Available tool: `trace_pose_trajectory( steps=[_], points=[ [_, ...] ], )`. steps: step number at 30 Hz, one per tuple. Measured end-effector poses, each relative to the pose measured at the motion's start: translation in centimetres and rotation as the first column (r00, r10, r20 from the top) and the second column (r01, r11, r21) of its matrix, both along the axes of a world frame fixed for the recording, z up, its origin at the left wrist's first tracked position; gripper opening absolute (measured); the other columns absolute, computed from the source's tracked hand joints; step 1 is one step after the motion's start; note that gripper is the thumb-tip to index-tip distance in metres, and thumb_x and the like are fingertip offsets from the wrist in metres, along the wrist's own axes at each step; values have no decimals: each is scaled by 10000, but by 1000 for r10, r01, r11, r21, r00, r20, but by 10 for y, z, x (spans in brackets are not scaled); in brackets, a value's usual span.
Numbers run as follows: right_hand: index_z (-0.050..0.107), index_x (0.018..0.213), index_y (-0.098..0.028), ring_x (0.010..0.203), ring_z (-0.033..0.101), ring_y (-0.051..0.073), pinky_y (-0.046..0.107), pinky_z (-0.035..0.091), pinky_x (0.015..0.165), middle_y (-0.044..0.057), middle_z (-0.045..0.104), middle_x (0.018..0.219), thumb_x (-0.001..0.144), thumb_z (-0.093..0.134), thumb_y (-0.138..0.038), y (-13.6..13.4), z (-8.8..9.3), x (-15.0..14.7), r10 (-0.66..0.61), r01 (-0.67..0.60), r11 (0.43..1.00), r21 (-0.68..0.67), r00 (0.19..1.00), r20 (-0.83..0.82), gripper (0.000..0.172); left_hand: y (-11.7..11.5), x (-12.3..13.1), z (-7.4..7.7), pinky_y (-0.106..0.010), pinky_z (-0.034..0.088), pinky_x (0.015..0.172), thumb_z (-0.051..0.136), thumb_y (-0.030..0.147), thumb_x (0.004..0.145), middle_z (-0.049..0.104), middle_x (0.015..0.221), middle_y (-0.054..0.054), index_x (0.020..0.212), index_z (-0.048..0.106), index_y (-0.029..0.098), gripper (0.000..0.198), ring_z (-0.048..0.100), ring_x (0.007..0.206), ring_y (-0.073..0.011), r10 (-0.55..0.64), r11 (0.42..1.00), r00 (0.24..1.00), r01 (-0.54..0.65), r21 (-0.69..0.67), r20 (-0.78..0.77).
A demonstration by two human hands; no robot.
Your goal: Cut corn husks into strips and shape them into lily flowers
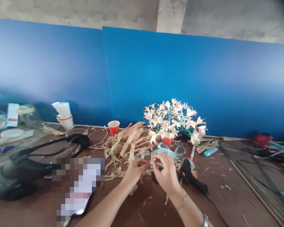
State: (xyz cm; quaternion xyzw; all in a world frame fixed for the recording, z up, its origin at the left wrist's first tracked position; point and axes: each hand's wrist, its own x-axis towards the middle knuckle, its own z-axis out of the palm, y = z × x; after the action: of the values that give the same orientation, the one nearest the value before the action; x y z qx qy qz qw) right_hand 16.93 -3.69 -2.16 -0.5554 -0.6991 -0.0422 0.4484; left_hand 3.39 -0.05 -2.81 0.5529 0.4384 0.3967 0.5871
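Observation:
My left hand (137, 170) and my right hand (165, 171) meet over the middle of the table, fingertips pinched together. Between them is a small pale piece of husk (152, 161), mostly covered by the fingers. Just beyond my hands lie a light blue ribbon (164, 152) and a heap of dry corn husks (130, 138). Behind the ribbon, a bunch of cream husk flowers (170, 118) with green stems stands in a red cup (167, 139). A black glue gun (191, 179) lies to the right of my right hand.
A red paper cup (114, 128) stands behind the husks. At left are a phone (81, 189), a black strapped device (21, 170), white cups (64, 115) and a glass jar (29, 115). A turquoise tube (210, 151), cables and thin rods (257, 192) lie right. A blue panel (137, 75) closes the back.

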Motion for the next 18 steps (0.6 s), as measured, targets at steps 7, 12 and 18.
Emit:
trace_pose_trajectory(
  steps=[7,12,18],
  points=[
    [537,949,-183,868,574,231,363,433,769,91,616,903,765,477,-227,-9,24,46,-220,223,975,-6,967,128,198,3,-1,3,-198,142,394,648,484,617,345,405,87,690,608,129,364,242,368,-44,0,999,1000,2,-42,29],
    [566,876,-159,870,601,332,399,437,666,169,630,916,641,560,-264,-32,20,103,-457,643,611,-461,763,458,257,1,-1,6,-203,123,405,654,467,625,303,404,96,676,586,140,338,223,382,-46,40,997,997,-36,-67,72],
    [519,901,-168,921,594,324,382,422,676,150,630,912,634,532,-167,-45,-4,105,-397,648,544,-534,759,516,267,1,-2,7,-223,99,421,664,481,623,291,420,93,666,577,150,345,212,390,-47,17,996,994,-7,-92,111]
  ],
)
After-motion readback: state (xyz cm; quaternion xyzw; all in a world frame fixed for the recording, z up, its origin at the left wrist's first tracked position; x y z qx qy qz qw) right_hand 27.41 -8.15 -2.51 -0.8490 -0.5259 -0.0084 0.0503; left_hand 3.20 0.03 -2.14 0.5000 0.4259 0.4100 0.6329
